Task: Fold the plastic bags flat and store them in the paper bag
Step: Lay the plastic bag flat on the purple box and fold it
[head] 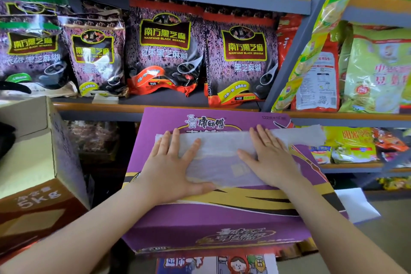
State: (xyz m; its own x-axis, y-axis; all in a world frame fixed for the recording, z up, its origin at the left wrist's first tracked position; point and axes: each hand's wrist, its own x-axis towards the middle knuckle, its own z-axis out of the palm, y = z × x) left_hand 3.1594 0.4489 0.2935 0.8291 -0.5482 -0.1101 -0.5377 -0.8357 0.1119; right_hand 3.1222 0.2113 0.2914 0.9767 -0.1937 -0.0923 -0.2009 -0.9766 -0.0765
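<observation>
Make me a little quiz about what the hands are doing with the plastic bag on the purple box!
1. True or false: both hands lie flat on the plastic bag.
2. What does the plastic bag lie on? A) the floor B) the purple box C) a shelf
3. Fill in: the packets on the shelf behind the box say "Nanfang Black ____".

Key
1. True. The left hand and the right hand press on it with straight fingers.
2. B.
3. Sesame, as printed on the sesame packets.
</observation>
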